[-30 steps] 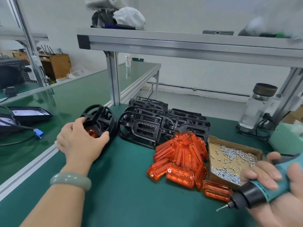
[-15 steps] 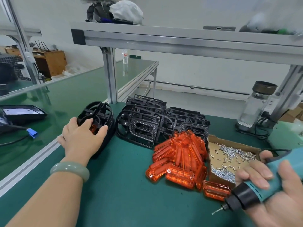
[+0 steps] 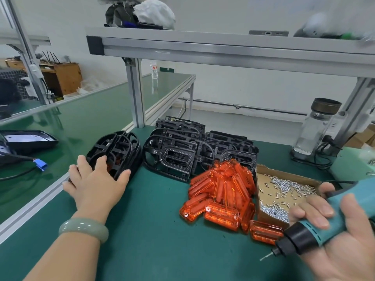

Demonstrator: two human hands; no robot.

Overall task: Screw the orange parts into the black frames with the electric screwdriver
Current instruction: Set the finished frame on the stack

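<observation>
Left hand (image 3: 95, 185) spread on black frames (image 3: 121, 149), right hand (image 3: 345, 252) gripping screwdriver (image 3: 312, 234).

The electric screwdriver (image 3: 328, 220) runs off the right edge, so its rear is unseen, and the right hand (image 3: 349, 248) holding it is cut by the bottom corner. The left hand (image 3: 97, 187) covers the near side of a black frame (image 3: 119, 149) (something orange inside, mostly hidden). The clutter (image 3: 324, 27) at the top right of the shelf (image 3: 223, 47) is blurred.

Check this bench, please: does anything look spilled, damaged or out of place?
Nothing looks damaged or spilled. Only the orange parts lie untidy, in a loose heap, one apart near the electric screwdriver in the right hand. The screws lie inside their cardboard box.
</observation>
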